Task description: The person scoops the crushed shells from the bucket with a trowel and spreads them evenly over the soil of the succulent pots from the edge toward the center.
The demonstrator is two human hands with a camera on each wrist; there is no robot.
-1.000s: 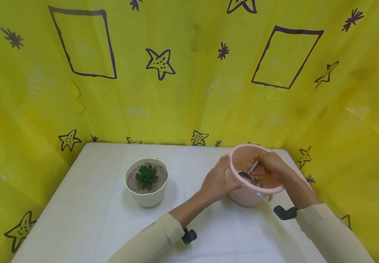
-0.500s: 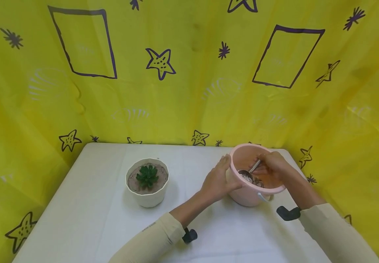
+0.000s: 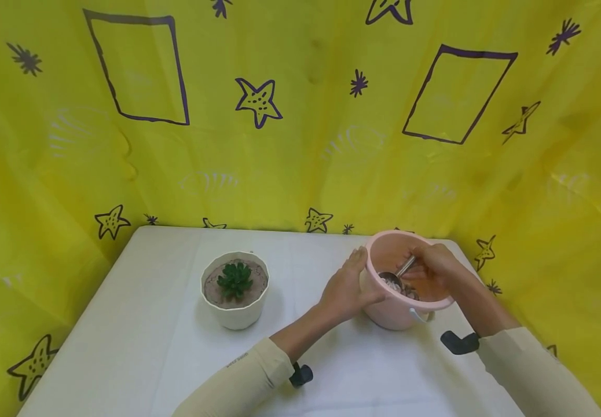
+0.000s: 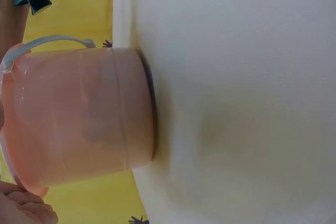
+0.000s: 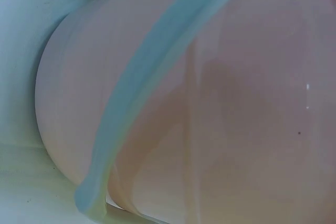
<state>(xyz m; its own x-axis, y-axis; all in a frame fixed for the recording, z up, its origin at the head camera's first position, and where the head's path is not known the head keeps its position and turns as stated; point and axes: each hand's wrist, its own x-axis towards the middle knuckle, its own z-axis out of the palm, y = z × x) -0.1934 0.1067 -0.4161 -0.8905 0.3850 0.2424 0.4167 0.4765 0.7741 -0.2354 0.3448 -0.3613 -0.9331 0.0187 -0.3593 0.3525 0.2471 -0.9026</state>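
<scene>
A pink bucket [image 3: 391, 317] stands toward the right of the table, leaning slightly to the near side. My left hand [image 3: 343, 289] grips its left side near the rim, thumb at the front and fingers toward the back. Inside the bucket my right hand [image 3: 436, 263] holds a metal spoon [image 3: 407, 266] by its handle. The spoon's bowl is down among small whitish and brown pieces, perhaps pebbles [image 3: 410, 293]. The left wrist view shows the bucket [image 4: 79, 119] side-on; in the right wrist view its pale bail handle [image 5: 131, 87] crosses the wall, and the spoon is hidden.
A white pot [image 3: 238, 318] with a green succulent [image 3: 235, 280] in greyish soil stands left of the bucket. White cloth covers the table [image 3: 139, 324]. A yellow curtain [image 3: 290, 156] with drawn stars hangs behind and at both sides.
Within the bucket, the right hand and spoon have shifted slightly right, and pale pieces now show in the spoon's bowl. My left hand keeps its hold on the bucket.
</scene>
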